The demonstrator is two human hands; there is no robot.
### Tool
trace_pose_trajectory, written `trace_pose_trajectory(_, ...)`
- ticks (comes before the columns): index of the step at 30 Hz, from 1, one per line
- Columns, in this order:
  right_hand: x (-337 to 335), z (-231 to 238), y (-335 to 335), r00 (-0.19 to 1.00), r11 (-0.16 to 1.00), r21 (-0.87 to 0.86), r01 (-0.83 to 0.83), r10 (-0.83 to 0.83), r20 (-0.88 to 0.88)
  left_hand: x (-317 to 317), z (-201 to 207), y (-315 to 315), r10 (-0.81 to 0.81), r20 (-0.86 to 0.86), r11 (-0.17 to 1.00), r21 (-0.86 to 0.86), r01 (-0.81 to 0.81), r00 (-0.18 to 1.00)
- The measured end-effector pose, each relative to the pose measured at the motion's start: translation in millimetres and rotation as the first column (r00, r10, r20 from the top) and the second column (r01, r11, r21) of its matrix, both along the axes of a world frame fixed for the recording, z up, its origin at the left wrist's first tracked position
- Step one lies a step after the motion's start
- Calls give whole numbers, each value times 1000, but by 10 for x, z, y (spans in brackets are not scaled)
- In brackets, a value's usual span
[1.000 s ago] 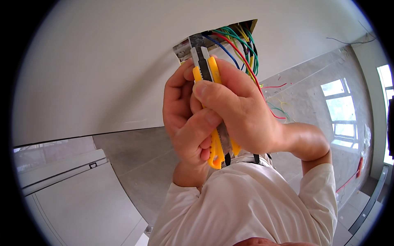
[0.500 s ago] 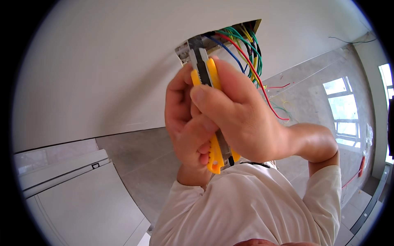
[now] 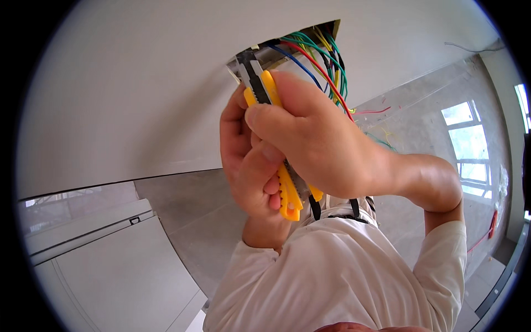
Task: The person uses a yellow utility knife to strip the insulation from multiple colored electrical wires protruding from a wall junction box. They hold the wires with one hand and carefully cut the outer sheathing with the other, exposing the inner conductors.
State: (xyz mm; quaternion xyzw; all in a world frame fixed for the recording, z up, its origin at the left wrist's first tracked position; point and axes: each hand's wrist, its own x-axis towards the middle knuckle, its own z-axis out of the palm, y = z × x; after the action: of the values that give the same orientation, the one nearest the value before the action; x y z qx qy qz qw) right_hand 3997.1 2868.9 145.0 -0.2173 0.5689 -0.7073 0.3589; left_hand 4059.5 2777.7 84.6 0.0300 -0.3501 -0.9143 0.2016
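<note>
A yellow utility knife [image 3: 290,195] with a metal and black front slants across my hands, its front end pointing toward the wall opening [image 3: 234,73]. My right hand [image 3: 326,141] is wrapped round its handle, the thumb lying along the slider side. Close against it, my left hand [image 3: 239,157] is closed, fingers curled in; whatever it holds is hidden behind the knife and my right hand. Just beyond hang loose wires: a red wire [image 3: 325,74], a blue wire [image 3: 301,66] and several green wires [image 3: 344,77], coming out of the opening.
A pale wall panel [image 3: 127,99] surrounds the opening. Below lies a grey glossy floor [image 3: 193,213] with wire scraps [image 3: 373,110] on it. White panels [image 3: 121,265] stand at the lower left. A red-handled object [image 3: 492,224] lies at the far right.
Both hands and the knife have shifted slightly left and up, and the view has tilted a little. My right hand now hides the red wire's lower end. Both grips look the same.
</note>
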Motion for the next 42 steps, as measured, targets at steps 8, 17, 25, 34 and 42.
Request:
trace_pose_trajectory(8,-35,37,-102,999,999,22,-34,34,38,29,-73,-61,33,-33,999,-12,-33,999)
trace_pose_trajectory(17,54,-90,158,966,979,-165,116,-72,247,60,211,-67,-79,50,980,-178,87,996)
trace_pose_trajectory(25,54,-101,17,977,975,-202,88,-45,207,29,192,-108,27,13,986,-164,-25,1000)
trace_pose_trajectory(34,73,-10,0,989,993,-73,94,-85,122,61,147,-95,58,4,989,-137,-57,998)
trace_pose_trajectory(42,-62,-17,-23,980,992,-127,-10,35,194,-6,237,-83,92,57,989,-117,-85,994)
